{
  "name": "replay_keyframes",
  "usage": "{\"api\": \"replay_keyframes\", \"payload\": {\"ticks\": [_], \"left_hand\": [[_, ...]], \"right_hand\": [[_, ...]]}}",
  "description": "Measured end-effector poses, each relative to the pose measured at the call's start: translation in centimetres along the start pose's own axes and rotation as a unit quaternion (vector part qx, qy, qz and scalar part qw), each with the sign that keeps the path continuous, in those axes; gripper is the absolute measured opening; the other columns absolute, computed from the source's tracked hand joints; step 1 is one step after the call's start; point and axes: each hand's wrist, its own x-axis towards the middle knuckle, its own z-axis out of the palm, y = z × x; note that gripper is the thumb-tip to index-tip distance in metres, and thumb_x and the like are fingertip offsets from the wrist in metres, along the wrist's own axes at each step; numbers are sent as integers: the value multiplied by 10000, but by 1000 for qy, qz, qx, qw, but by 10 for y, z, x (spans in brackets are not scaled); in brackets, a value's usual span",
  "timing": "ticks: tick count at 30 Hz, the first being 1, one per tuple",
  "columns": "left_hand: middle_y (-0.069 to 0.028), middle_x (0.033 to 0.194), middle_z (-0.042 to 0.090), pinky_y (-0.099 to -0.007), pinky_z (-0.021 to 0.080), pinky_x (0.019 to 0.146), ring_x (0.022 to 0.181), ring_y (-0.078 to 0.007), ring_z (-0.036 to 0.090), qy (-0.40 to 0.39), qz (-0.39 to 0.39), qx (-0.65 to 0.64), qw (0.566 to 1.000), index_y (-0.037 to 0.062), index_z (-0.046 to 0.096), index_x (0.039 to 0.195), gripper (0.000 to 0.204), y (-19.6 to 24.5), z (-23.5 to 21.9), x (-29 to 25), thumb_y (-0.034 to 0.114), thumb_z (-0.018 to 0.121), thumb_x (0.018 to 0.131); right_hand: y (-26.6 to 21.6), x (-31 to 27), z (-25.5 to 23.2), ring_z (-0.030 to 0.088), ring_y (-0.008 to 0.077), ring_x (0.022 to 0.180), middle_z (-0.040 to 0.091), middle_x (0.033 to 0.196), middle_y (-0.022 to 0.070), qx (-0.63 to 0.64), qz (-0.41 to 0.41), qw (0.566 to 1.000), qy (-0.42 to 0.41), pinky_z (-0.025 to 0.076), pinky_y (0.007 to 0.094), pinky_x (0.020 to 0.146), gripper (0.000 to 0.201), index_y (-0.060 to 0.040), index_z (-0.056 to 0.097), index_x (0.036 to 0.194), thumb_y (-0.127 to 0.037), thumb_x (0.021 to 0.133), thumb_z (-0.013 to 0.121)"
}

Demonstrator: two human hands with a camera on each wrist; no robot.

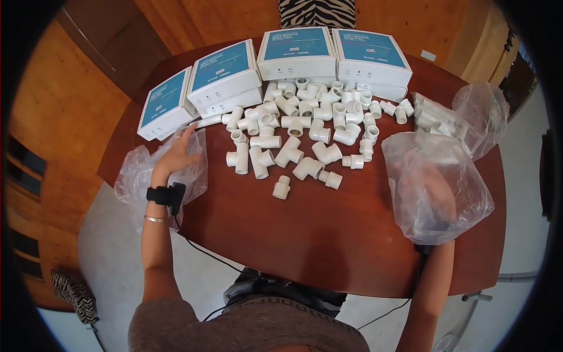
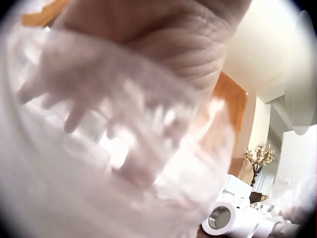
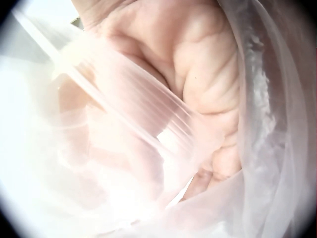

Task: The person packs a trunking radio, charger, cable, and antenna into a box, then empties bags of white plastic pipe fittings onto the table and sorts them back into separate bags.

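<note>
My left hand (image 1: pixel 176 157) is at the table's left edge with its fingers spread, its fingertips close to a white box. A clear plastic bag (image 1: pixel 190 167) hangs against this hand; in the left wrist view the fingers show blurred through the film (image 2: pixel 148 114). On the right side of the table, my right hand (image 1: pixel 435 190) is inside another clear plastic bag (image 1: pixel 404 202), which drapes down to the wrist. The right wrist view shows the palm (image 3: pixel 208 84) with loosely bent fingers and stretched film across it. Many white pipe fittings (image 1: pixel 288 151) lie between the hands.
White boxes with blue lids (image 1: pixel 296 47) stand along the back of the brown table (image 1: pixel 328 234). A filled clear bag (image 1: pixel 437 117) of white tubular pieces lies beyond my right hand. A single fitting (image 1: pixel 281 188) lies nearest me. Black cables (image 1: pixel 217 252) run from the wrists.
</note>
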Motion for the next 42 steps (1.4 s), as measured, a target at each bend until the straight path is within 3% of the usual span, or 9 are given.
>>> {"api": "replay_keyframes", "payload": {"ticks": [2, 11, 18, 21, 28, 30, 32, 38, 42], "left_hand": [[-307, 1414, 276, -406, 307, 1074, 1334, -460, 266, 31, 56, -30, 998, 177, 262, 1464, 897, 1, 5, 8, 334, 738, 720], [-383, 1270, 380, -532, 360, 968, 1149, -513, 418, 97, -121, 119, 981, 172, 355, 1413, 668, 9, 40, 57, 401, 612, 841], [-182, 925, 630, -467, 451, 812, 967, -418, 517, 153, -18, 133, 979, 116, 514, 1100, 310, 19, 38, 55, 217, 641, 837], [-182, 943, 641, -435, 462, 815, 970, -396, 547, 155, -42, 36, 986, 110, 540, 1099, 278, 40, 24, 49, 197, 633, 852], [-101, 932, 660, -310, 458, 798, 893, -210, 615, 261, 148, -156, 941, 20, 593, 1051, 228, 100, -36, -13, 199, 593, 909], [-28, 869, 635, -255, 446, 776, 835, -142, 584, 282, 24, -155, 946, 7, 596, 1024, 227, 117, -49, -42, 216, 544, 953], [-2, 757, 557, -230, 431, 666, 705, -105, 538, 315, 120, -255, 906, 20, 569, 1068, 256, 141, -46, -50, 243, 468, 994], [12, 780, 493, -197, 395, 616, 682, -49, 468, 0, 171, -338, 925, 21, 434, 1305, 371, 271, -58, -49, 230, 442, 999], [-30, 952, 556, -238, 434, 720, 833, -106, 520, -64, 503, -226, 832, 11, 452, 1321, 397, 370, -54, 5, 175, 515, 964]], "right_hand": [[0, -1, -1, 624, 183, 924, 624, 1068, 107, 0, 1, 1000, 1, 518, 288, 813, 325, 31, 538, 1186, -68, 880, 586], [0, -4, -1, 622, 187, 933, 620, 1078, 111, -4, 5, 1000, -3, 517, 290, 822, 334, 33, 532, 1194, -61, 878, 585], [0, -6, -2, 621, 190, 940, 618, 1086, 115, -3, 10, 1000, -11, 516, 291, 828, 341, 35, 527, 1201, -56, 877, 585], [-2, -6, -1, 620, 191, 944, 617, 1090, 117, 1, 10, 1000, -14, 516, 292, 831, 344, 36, 525, 1203, -54, 876, 585], [-2, -5, 3, 619, 194, 951, 614, 1098, 120, 7, 19, 1000, -17, 515, 293, 837, 351, 37, 521, 1210, -48, 875, 584], [-5, -5, 4, 618, 195, 953, 614, 1100, 121, 17, 27, 999, -19, 515, 294, 839, 354, 38, 520, 1212, -47, 874, 584], [-5, -7, 7, 618, 195, 955, 613, 1102, 122, 36, 38, 998, -27, 515, 294, 841, 356, 38, 518, 1213, -45, 874, 584], [-9, -15, 24, 613, 181, 942, 611, 1084, 108, 75, 14, 996, -43, 513, 291, 824, 355, 32, 518, 1218, -38, 876, 583], [-4, -6, 9, 595, 165, 969, 599, 1071, 66, 154, 25, 983, -92, 505, 279, 814, 306, -31, 523, 1216, -107, 919, 542]]}}
